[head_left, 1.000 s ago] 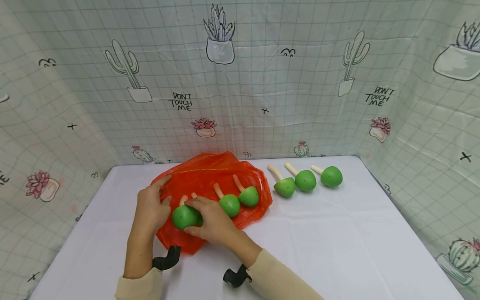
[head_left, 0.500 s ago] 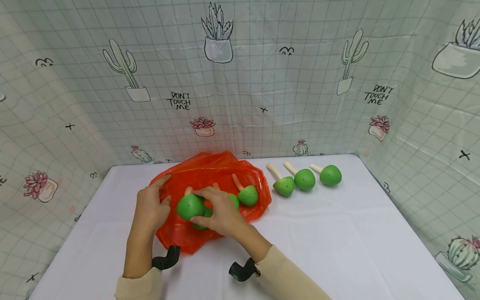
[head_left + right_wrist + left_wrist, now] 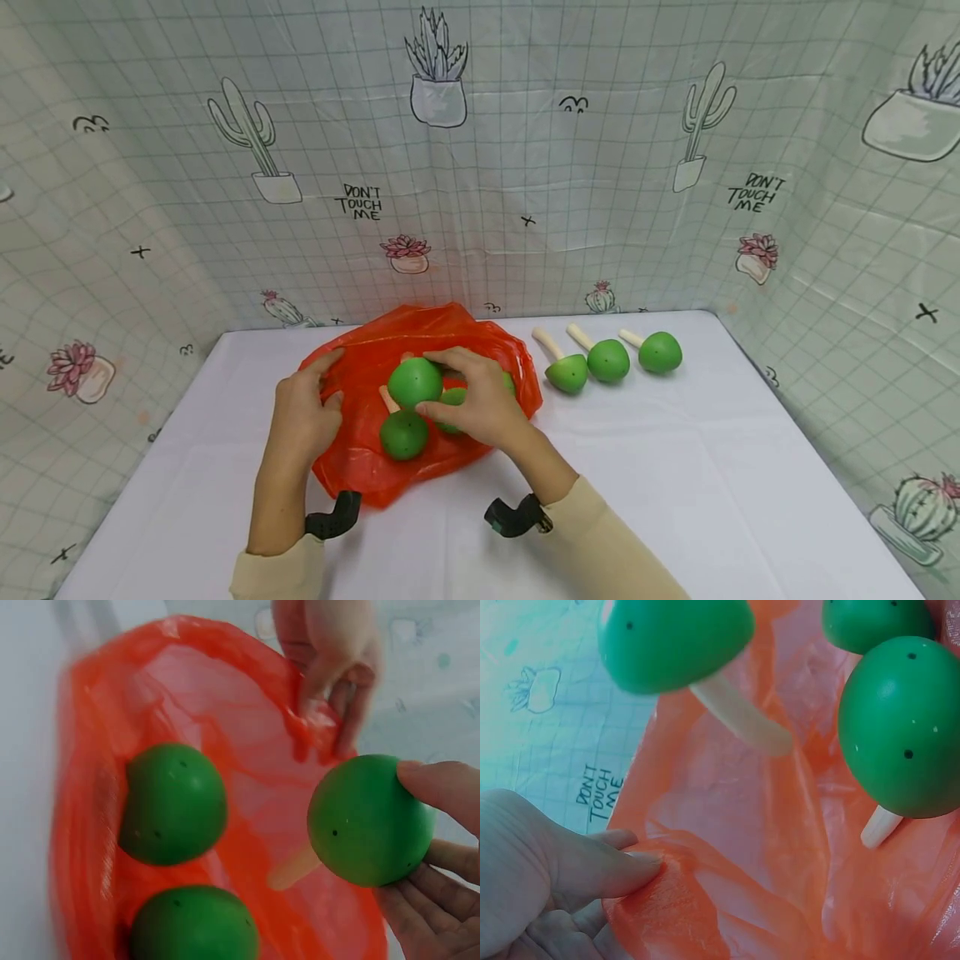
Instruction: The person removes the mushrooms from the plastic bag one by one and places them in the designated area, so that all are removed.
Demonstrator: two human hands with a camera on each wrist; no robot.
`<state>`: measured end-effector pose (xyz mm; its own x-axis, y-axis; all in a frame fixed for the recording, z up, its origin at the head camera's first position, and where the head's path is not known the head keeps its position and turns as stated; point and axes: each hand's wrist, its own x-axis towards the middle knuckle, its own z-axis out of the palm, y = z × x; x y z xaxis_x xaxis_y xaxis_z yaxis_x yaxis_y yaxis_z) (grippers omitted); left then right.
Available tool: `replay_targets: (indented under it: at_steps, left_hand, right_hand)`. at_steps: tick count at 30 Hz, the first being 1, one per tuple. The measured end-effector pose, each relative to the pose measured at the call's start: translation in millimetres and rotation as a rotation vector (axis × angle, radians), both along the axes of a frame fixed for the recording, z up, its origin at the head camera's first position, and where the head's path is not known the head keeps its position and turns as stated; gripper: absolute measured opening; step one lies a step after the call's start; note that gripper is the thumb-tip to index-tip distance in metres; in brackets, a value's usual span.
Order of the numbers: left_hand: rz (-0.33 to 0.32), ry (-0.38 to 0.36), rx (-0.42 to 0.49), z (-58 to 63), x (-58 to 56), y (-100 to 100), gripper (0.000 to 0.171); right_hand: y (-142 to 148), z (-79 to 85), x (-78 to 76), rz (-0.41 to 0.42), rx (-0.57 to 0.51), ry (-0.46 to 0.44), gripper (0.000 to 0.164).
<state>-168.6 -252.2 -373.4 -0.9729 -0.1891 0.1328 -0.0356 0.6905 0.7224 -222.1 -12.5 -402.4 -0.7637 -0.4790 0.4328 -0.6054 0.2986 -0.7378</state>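
My left hand (image 3: 303,417) pinches the rim of a thin red plastic bag (image 3: 360,467) at its left side; in the left wrist view the thumb (image 3: 630,870) presses on the film. A toy mushroom (image 3: 415,383) with a green dotted cap and pale stem is gripped by the cap in my right hand (image 3: 487,400), raised over the bag. The right wrist view shows this held mushroom (image 3: 360,825) with its stem pointing towards the bag. Below it, a second mushroom (image 3: 403,435) lies in the bag's opening. Another mushroom (image 3: 452,412) and one more (image 3: 507,383) are partly hidden by my right hand.
Three more mushrooms lie on the white table (image 3: 675,483) right of the bag: a near one (image 3: 567,375), a middle one (image 3: 609,361) and a far one (image 3: 660,352). A patterned cloth wall (image 3: 480,167) stands behind and at both sides.
My right hand has lifted the held mushroom and carried it right and away from me, uncovering the mushroom beneath. My left hand has stayed on the bag's rim.
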Motion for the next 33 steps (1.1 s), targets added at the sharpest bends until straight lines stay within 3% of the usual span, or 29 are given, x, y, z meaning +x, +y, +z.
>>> replay_targets:
  at_steps: [6,16,23,33]
  left_hand:
    - [0.004,0.005,-0.013,0.8,-0.2,1.1,0.059]
    - [0.003,-0.005,-0.010,1.1,-0.3,1.9,0.060]
    - [0.002,0.002,-0.017,0.8,0.1,2.7,0.059]
    - [0.012,-0.018,-0.010,1.4,0.7,5.1,0.060]
  right_hand:
    - [17.9,7.7,-3.0,0.008,-0.076,-0.040,0.061]
    - [42.4,19.6,-1.8,-0.023,-0.066,-0.027,0.061]
    - [57.4,30.6,0.5,0.067,-0.143,-0.093,0.059]
    - [75.8,46.7,5.9,0.125,-0.251,-0.068,0.058]
